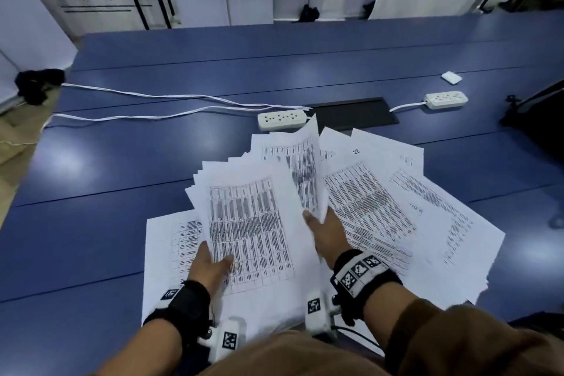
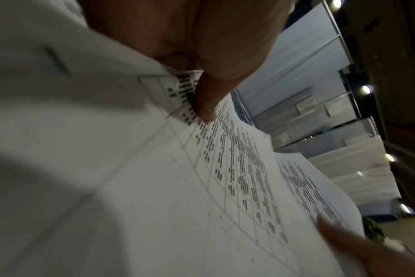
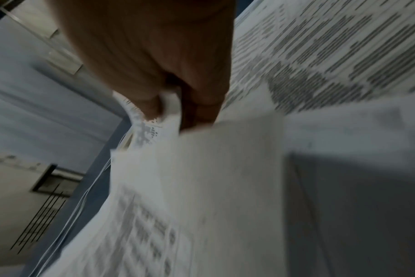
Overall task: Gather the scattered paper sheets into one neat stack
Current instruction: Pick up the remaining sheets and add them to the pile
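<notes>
Gathering in progress, stack not yet formed. The left hand (image 1: 210, 265) holds a fanned bundle of sheets (image 1: 253, 223) raised off the blue table (image 1: 122, 180), thumb on top of the printed face and fingers hidden beneath; the left wrist view confirms the thumb pressed onto the top sheet. The right hand (image 1: 326, 233) pinches a single sheet (image 1: 305, 168) by its near edge, so that it stands curled and nearly upright just right of the bundle; the right wrist view shows paper caught between thumb and fingers. Loose sheets (image 1: 427, 214) lie overlapped and skewed on the table to the right, and one flat sheet (image 1: 171, 250) lies under the bundle at near left.

Judged step: adding the pinched sheet to the bundle. The next move calls for laying it onto the bundle, then collecting the sheets at right and the one at left, and finally squaring all the edges, since the bundle's far corners are splayed.

Surroundings: a white power strip (image 1: 280, 120) sits just beyond the papers, its cables (image 1: 152, 107) running left; a black cable hatch (image 1: 354, 114) and a second power strip (image 1: 447, 99) lie at far right. The upright sheet's far corner overlaps the near strip in this view; contact cannot be told. The limp sheet may fold or slip when released
</notes>
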